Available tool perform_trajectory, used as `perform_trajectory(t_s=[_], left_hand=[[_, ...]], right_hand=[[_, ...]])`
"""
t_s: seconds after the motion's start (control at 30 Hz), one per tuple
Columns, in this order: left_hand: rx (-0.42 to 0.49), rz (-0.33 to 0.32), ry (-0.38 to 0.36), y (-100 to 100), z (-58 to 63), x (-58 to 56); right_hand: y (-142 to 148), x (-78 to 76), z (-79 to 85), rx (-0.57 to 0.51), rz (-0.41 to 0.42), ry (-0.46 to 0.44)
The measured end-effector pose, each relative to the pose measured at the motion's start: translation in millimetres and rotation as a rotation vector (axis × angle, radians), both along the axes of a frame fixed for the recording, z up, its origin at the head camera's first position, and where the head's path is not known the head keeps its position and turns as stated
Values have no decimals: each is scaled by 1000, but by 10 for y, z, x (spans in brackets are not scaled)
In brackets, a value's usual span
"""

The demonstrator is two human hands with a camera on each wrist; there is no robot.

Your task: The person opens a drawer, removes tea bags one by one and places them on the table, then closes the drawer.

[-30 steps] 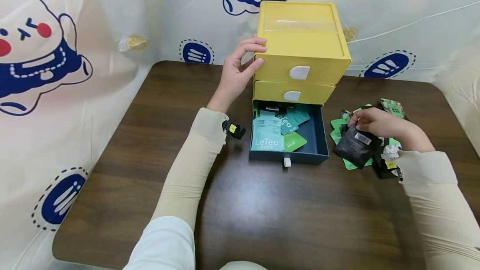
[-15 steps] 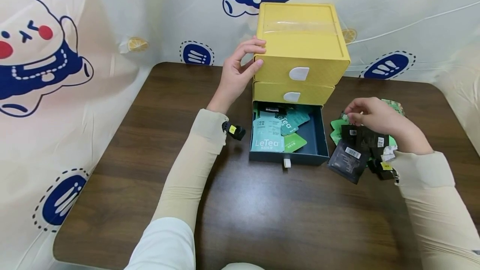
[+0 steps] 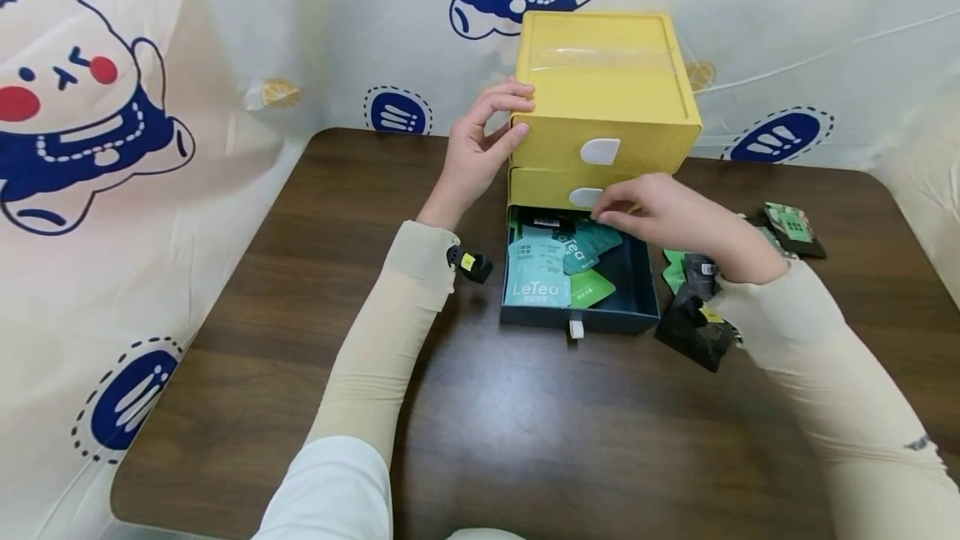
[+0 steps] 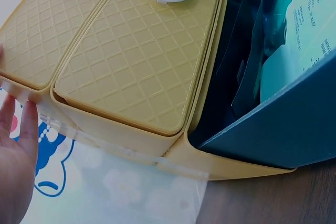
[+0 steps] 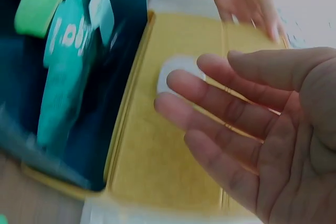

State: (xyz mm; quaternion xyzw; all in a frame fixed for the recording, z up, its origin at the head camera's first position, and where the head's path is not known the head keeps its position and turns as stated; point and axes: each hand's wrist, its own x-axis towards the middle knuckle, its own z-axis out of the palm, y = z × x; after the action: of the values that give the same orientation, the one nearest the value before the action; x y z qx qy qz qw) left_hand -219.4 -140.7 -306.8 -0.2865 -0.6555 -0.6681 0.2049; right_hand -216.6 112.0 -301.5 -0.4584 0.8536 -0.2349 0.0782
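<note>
My left hand [image 3: 474, 148] rests on the left side of a yellow drawer unit [image 3: 600, 90], fingers at the top edge and thumb at the front corner. My right hand [image 3: 663, 211] hovers near the white tab [image 3: 585, 197] of the middle drawer. In the right wrist view its fingers are loosely spread, with nothing between them. Below, a dark blue drawer [image 3: 615, 317] is pulled out. Inside lie a light-blue LeTea packet [image 3: 537, 273], teal packets [image 3: 596, 238] and a green one [image 3: 590, 288].
Right of the drawer unit, black sachets [image 3: 686, 336] and green packets [image 3: 673, 269] lie in a pile, partly hidden by my right forearm. A green-and-black packet [image 3: 791, 225] lies farther back. Behind the brown table [image 3: 300, 340] hangs a printed white curtain [image 3: 300, 15].
My right hand has let go of a black sachet on the pile, then moved left to the front of the drawer unit. My left hand stays where it was.
</note>
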Motion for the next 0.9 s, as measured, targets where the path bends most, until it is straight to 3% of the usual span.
perform_trajectory(t_s=[0.13,0.4,0.73,0.9], left_hand=[[-8,4,-4,-8,2,3],[-20,-7,39,-21,-5,11],[-9,-14,31,-6,-24,13],[-13,-12,18,-18,-14,6]], right_hand=[[-248,-23,-14,46,79,-4],[-558,-22,-81,141,125,-16],[-715,-97,-326,208,211,5],[-731,-116,-351,223,250,-61]])
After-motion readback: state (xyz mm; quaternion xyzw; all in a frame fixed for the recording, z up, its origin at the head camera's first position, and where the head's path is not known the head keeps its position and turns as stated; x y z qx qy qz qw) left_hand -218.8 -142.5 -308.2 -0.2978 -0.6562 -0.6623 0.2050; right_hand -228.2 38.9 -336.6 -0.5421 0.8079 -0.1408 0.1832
